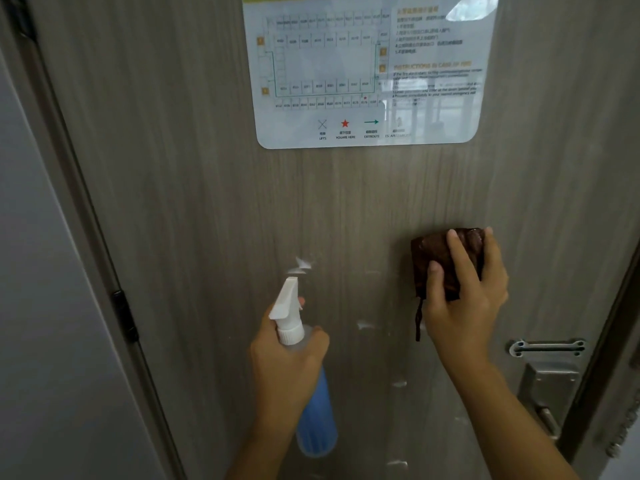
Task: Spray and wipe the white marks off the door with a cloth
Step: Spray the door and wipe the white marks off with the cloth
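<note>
A grey-brown wood-grain door [207, 168] fills the view. My left hand [287, 368] grips a blue spray bottle [317, 420] by its neck, and its white nozzle [287, 299] points at a white mark [302, 264] just above it. My right hand [467, 299] presses a folded dark brown cloth [440, 258] flat against the door, right of the nozzle. More white marks show lower down, one [365, 325] between my hands and others [398, 383] below it.
A laminated evacuation plan [367, 71] is stuck to the upper door. A metal latch plate and lock [547, 372] sit at the lower right by the door edge. A black hinge [124, 315] and the frame run along the left.
</note>
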`<state>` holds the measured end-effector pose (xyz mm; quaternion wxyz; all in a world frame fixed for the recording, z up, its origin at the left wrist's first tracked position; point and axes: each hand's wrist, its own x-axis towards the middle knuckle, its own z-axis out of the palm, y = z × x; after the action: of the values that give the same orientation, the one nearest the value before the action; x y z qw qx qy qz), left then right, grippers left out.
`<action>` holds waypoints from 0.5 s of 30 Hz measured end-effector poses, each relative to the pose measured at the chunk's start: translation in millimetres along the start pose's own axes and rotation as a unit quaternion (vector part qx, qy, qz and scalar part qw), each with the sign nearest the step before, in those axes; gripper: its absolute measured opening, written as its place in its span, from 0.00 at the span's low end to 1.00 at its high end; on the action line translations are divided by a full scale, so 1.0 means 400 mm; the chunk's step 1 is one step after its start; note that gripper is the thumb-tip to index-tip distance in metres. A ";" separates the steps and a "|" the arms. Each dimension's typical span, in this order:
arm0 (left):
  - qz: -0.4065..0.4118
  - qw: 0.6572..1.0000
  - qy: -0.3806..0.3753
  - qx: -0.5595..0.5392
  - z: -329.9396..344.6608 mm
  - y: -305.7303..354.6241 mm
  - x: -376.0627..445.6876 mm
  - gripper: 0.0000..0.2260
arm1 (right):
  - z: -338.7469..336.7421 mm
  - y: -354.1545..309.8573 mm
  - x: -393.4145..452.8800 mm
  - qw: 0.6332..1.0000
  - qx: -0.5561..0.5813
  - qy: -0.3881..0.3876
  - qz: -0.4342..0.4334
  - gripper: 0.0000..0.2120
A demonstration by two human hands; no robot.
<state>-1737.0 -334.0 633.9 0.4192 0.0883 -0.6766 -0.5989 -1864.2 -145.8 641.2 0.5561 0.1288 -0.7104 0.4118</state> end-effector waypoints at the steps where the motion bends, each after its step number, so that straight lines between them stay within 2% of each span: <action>1: 0.000 1.000 0.000 -0.003 -0.005 -0.002 0.003 0.20 | 0.009 0.004 0.004 1.000 -0.001 0.008 0.000 0.23; 8: -0.023 1.000 0.001 -0.011 -0.046 -0.032 0.025 0.18 | 0.122 0.037 -0.011 0.996 -0.045 0.074 0.031 0.24; 12: -0.011 1.000 0.009 0.005 -0.076 -0.055 0.042 0.20 | 0.199 -0.021 -0.052 0.989 -0.082 0.097 0.074 0.27; 15: -0.004 1.000 0.008 0.019 -0.101 -0.072 0.058 0.17 | 0.260 -0.092 -0.085 0.990 -0.080 0.094 0.066 0.27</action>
<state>-1735.6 -385.9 616.5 0.4209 0.1036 -0.6837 -0.5870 -1899.7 -254.1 622.7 0.6001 -0.0027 -0.6927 0.4000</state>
